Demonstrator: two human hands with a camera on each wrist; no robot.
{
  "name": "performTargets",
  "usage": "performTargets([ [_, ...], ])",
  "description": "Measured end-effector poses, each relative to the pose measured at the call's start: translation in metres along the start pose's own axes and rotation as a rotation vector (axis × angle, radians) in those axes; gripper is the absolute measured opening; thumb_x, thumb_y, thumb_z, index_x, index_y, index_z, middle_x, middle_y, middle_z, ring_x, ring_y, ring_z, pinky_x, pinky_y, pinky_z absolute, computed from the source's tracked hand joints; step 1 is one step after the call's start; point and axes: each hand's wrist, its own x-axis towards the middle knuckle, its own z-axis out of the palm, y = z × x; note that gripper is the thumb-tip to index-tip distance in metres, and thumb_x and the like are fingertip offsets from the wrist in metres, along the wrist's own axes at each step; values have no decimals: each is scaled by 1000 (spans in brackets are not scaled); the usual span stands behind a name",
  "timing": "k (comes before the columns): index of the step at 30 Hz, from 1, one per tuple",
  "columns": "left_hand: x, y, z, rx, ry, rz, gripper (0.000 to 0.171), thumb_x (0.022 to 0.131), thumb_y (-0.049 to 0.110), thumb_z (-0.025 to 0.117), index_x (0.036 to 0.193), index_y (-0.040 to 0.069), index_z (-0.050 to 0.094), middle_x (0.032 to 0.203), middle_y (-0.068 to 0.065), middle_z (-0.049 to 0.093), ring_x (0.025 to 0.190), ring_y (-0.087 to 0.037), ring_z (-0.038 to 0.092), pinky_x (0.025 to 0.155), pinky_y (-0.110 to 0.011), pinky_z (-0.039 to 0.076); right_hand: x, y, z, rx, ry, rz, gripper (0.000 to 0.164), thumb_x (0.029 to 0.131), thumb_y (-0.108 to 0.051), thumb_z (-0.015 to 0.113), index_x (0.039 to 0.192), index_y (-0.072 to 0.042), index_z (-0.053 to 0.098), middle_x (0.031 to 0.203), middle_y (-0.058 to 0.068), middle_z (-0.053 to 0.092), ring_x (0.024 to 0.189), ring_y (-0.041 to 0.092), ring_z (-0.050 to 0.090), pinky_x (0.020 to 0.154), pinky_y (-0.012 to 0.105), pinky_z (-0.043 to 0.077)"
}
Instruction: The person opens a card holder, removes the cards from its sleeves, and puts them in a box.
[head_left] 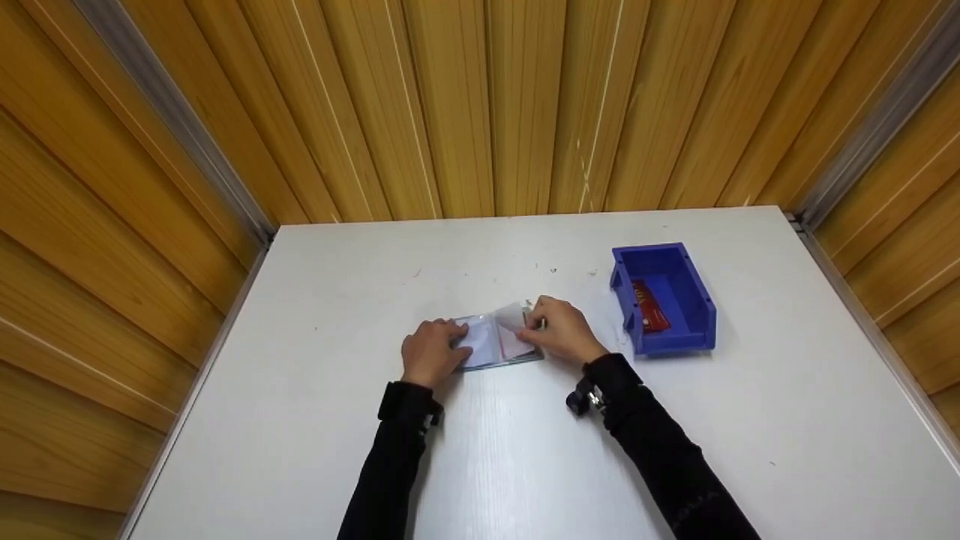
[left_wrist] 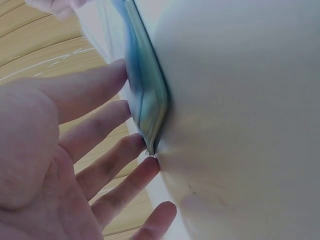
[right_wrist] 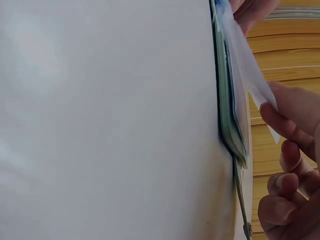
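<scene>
A small card holder booklet with clear plastic pages lies spread on the white table. My left hand rests on its left side, fingers extended, thumb and fingertips touching the page and edge. In the left wrist view, the booklet's greenish cover shows edge-on beside those fingertips. My right hand pinches a translucent page between thumb and index finger, holding it lifted off the stack of pages beneath. The other right fingers are curled. A reddish strip shows on the page under the lifted one.
To the right of the booklet stands a blue plastic bin with a red card lying inside. Wood-patterned panels rise behind the white table and along both sides.
</scene>
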Motion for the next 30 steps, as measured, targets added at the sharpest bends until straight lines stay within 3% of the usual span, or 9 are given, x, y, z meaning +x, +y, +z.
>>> performTargets([
  [3,0,0,-2,-26,-5,-7,39,88,27,82,126,19,77,134,-7,71,124,-33,63,96,-55,49,0,1,0,36,-14,18,23,87,-27,84,70,-15,72,81,-3,57,74,13,51,67,28,39],
  [6,1,-2,-3,-70,1,-20,39,93,28,76,132,19,73,132,-6,72,124,-33,64,96,-54,50,1,1,1,86,-43,6,18,95,-26,76,84,-13,78,84,-1,59,78,18,55,71,32,43],
  [10,3,-5,-3,-117,29,-38,45,104,35,60,147,21,60,123,-11,76,111,-35,70,85,-50,53,2,-7,4,146,-101,-58,25,105,-26,61,109,-10,79,94,6,65,97,32,63,91,47,50],
  [12,5,-6,-2,-135,35,-47,48,108,40,50,153,23,53,109,-17,77,99,-37,71,78,-50,53,1,-13,6,126,-151,-92,27,106,-26,59,118,-11,78,108,11,69,111,35,64,101,52,49],
  [15,6,-6,-1,-137,37,-47,49,111,43,39,156,25,48,95,-20,74,88,-35,70,72,-49,53,-1,-21,12,18,-240,-124,29,104,-26,61,129,-19,75,122,13,67,111,32,64,99,51,50],
  [19,5,-6,2,-114,17,-38,44,108,39,52,150,27,57,116,-13,77,105,-33,71,84,-51,54,-3,-28,17,-114,-311,-130,33,101,-23,66,133,-26,72,123,10,64,108,26,63,93,47,52],
  [22,4,-5,3,-76,-2,-18,39,100,31,68,138,24,68,134,-5,71,122,-31,67,95,-54,52,-3,-27,17,-137,-302,-120,39,99,-23,70,138,-24,68,130,11,65,115,28,64,97,48,52],
  [24,3,-5,3,-50,-8,-7,36,96,26,74,132,21,73,137,-4,69,130,-30,63,99,-55,50,-3,-24,14,-146,-284,-101,46,98,-27,72,143,-22,64,137,11,65,121,29,63,101,50,51],
  [30,0,-6,2,-41,6,-19,36,95,24,75,130,19,73,138,-4,68,130,-30,63,99,-55,49,-5,-9,2,-179,-259,9,72,92,-45,77,154,-18,51,149,12,60,134,34,58,110,52,46],
])
